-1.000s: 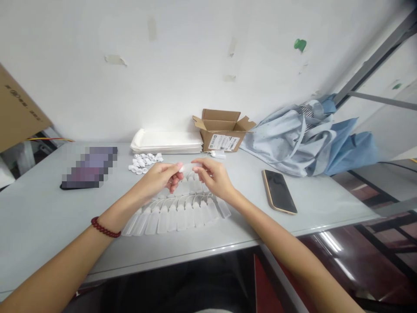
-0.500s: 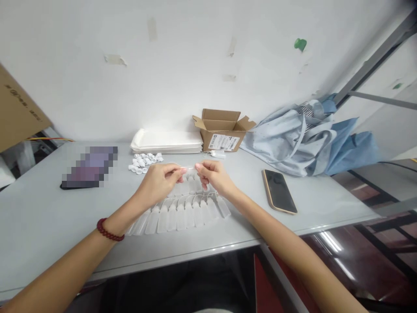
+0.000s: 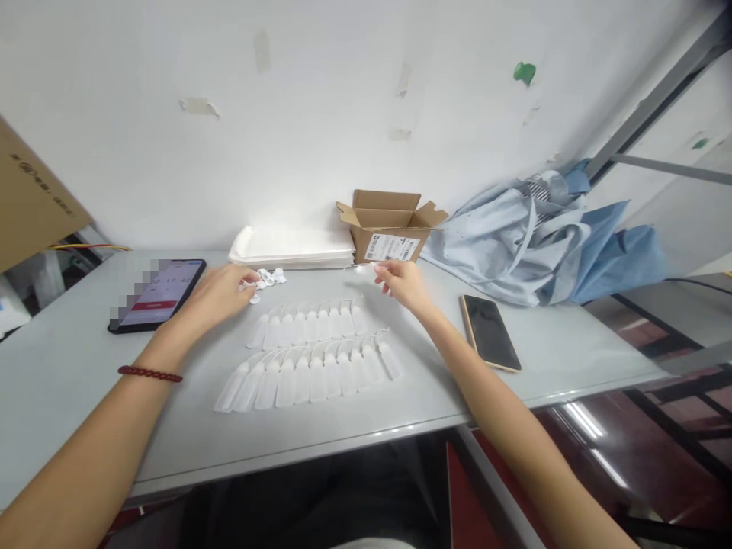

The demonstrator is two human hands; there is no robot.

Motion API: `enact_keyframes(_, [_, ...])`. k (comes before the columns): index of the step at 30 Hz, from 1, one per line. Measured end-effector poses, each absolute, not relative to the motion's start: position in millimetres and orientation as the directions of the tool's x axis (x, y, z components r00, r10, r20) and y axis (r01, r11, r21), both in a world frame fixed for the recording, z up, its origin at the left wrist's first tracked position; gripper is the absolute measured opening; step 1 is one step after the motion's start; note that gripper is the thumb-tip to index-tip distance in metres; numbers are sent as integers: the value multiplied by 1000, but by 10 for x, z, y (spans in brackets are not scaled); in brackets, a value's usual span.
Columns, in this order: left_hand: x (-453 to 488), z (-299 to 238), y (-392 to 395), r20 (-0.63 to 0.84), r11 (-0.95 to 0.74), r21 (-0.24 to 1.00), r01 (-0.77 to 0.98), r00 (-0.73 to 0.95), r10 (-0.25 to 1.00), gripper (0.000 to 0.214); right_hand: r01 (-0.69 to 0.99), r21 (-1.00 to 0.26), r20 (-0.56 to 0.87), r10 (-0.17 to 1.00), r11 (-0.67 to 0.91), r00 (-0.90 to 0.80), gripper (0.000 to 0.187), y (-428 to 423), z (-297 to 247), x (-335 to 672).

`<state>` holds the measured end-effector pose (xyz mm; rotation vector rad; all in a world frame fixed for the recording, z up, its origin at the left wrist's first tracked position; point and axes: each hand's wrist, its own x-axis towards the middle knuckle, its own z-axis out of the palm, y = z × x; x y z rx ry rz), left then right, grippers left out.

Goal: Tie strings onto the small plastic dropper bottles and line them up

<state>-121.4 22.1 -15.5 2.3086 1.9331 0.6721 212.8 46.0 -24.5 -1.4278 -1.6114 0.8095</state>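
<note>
My left hand (image 3: 220, 293) reaches to the pile of small white caps (image 3: 266, 279) at the back of the grey table (image 3: 74, 381), its fingers curled and pinching at a cap. My right hand (image 3: 402, 281) is stretched toward the open cardboard box (image 3: 389, 226), fingers pinched on a small translucent bottle (image 3: 366, 268). Two rows of translucent plastic bottles (image 3: 312, 347) lie side by side on the table between my arms.
A stack of white trays (image 3: 291, 248) lies behind the caps. A lit phone (image 3: 157, 293) sits at the left, a dark phone (image 3: 490, 332) at the right. Blue cloth (image 3: 543, 236) is heaped at the back right. A brown carton (image 3: 28, 198) juts in at the left.
Both hands have left the middle, where they held one bottle together. The left has gone to the cap pile, the right to the bottle by the box. Another bottle now lies in the back row.
</note>
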Motion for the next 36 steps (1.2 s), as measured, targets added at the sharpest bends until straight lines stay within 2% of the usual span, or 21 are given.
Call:
enact_keyframes(4, [-1235,-246,271,224,-264,293,919,202,953,27,522,-848,90,995,92,-29,15,545,-296,2221])
enact_keyframes(9, [-1122,-367,328,370,-438,220,872,341,864,39,531,-845,41,998,57,-40,12,601,-377,2262])
enact_keyframes(14, [-1106,-514,446,384,-507,213,835,406,829,39,573,-819,27,999,38,-27,14,667,-451,2298])
enact_keyframes(24, [-1095,-564,474,391,-492,238,837,381,838,35,796,-600,118,993,79,-9,23,703,-470,2404])
enact_keyframes(32, [-1061,-568,453,344,-474,200,858,391,853,36,881,-467,187,982,82,8,28,742,-512,2477])
enact_keyframes(36, [-1046,-519,427,399,-493,243,835,378,836,34,935,-348,238,971,74,11,30,685,-444,2425])
